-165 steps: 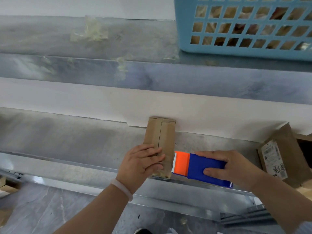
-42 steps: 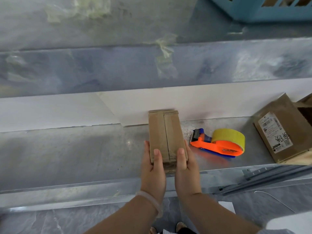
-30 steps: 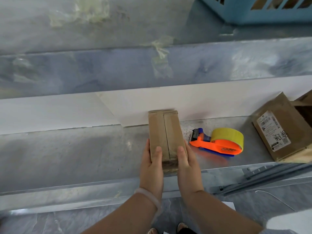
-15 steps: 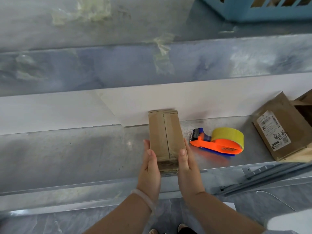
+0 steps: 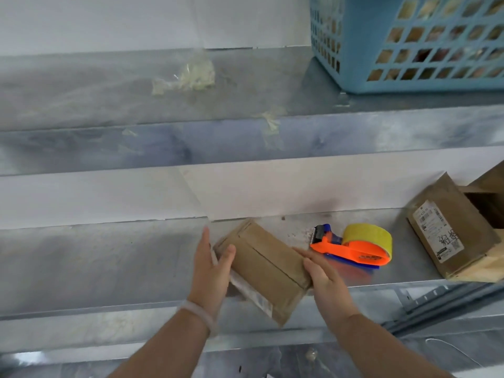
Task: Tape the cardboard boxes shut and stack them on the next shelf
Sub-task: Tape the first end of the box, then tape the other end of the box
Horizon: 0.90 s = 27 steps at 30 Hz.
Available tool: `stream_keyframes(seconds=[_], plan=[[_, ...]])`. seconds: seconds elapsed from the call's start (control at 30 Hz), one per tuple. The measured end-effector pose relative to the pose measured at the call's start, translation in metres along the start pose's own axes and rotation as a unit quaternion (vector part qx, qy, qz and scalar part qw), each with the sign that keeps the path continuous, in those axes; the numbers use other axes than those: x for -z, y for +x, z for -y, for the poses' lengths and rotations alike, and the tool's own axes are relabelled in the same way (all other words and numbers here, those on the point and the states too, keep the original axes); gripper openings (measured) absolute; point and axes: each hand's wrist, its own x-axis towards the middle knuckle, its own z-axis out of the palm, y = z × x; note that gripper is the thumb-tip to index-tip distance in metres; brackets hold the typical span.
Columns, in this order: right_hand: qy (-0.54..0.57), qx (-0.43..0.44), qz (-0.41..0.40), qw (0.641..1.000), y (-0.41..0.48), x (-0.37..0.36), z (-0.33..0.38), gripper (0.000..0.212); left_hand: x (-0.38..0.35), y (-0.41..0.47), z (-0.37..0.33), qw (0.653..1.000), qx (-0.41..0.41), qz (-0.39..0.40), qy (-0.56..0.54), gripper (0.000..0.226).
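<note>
Since half a second ago the cardboard box (image 5: 268, 264) has been swung round: it stood square to the wall with its seam running straight back, and now it lies on a slant, its far end turned to the left and its near corner hanging out past the front edge of the lower shelf (image 5: 95, 266). It is also tipped, so that a long side with a pale strip shows beneath the top face.

Head view: the box is just left of the tape dispenser (image 5: 354, 248), close to it but apart. The left hand (image 5: 211, 267) has its grip closed on the end of the box farther from the dispenser, fingers straight up along that end and the thumb laid over the top face. The right hand (image 5: 326, 278) has its grip closed on the end nearer the dispenser, fingers along the side and the thumb at the top edge. A pale band (image 5: 197, 315) circles the left wrist.

Right of the dispenser, on the same shelf, a labelled box (image 5: 447, 237) leans with its printed sticker facing up. Above the dispenser, on the upper shelf (image 5: 81, 94), stands a blue basket (image 5: 362, 36). Up and to the left of the dispenser, crumpled tape scraps (image 5: 188, 76) stick to that upper shelf.
</note>
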Motion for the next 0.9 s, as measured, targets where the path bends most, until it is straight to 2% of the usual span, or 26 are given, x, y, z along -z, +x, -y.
stream_keyframes(seconds=[0.1, 0.17, 0.23, 0.27, 0.33, 0.43, 0.53, 0.63, 0.7, 0.77, 0.83, 0.9], plan=[[-0.028, -0.019, 0.019, 0.999, 0.007, -0.001, 0.006, 0.023, 0.010, 0.015, -0.003, 0.997, -0.004, 0.043, 0.071, 0.044], [-0.021, -0.025, -0.051, 0.998, 0.008, -0.004, 0.009, 0.033, 0.012, 0.015, 0.001, 0.994, -0.020, 0.021, 0.104, 0.032], [-0.025, -0.016, -0.119, 0.992, 0.004, -0.007, 0.010, 0.050, 0.011, 0.010, 0.005, 0.995, -0.023, -0.035, 0.093, 0.036], [-0.030, -0.012, -0.122, 0.992, 0.002, -0.008, 0.008, 0.054, 0.010, 0.007, 0.007, 0.994, -0.023, -0.064, 0.084, 0.039], [-0.050, -0.007, -0.074, 0.996, 0.000, -0.013, 0.007, 0.050, 0.008, 0.002, 0.008, 0.995, -0.018, -0.091, 0.048, 0.039], [-0.087, 0.008, -0.017, 0.996, 0.008, -0.015, 0.011, 0.043, 0.009, 0.004, 0.005, 0.998, 0.003, -0.057, 0.013, 0.045], [-0.082, 0.002, 0.013, 0.997, 0.022, -0.009, 0.020, 0.045, 0.024, 0.016, 0.001, 0.999, 0.020, 0.022, -0.022, 0.057], [-0.117, -0.013, 0.019, 0.993, 0.031, -0.001, 0.023, 0.057, 0.037, 0.020, 0.000, 0.993, 0.015, 0.111, 0.027, 0.046], [-0.115, 0.004, -0.049, 0.992, 0.031, 0.001, 0.020, 0.063, 0.038, 0.015, 0.004, 0.991, -0.017, 0.110, 0.070, 0.042], [-0.093, 0.026, -0.110, 0.989, 0.024, -0.002, 0.014, 0.066, 0.032, 0.007, 0.007, 0.994, -0.043, 0.074, 0.067, 0.041], [-0.055, 0.038, -0.107, 0.992, 0.012, -0.009, 0.006, 0.066, 0.019, -0.004, 0.010, 0.995, -0.059, 0.049, 0.064, 0.041], [-0.024, 0.049, -0.059, 0.997, 0.002, -0.017, -0.001, 0.066, 0.004, -0.015, 0.012, 0.990, -0.083, 0.034, 0.110, 0.047]])
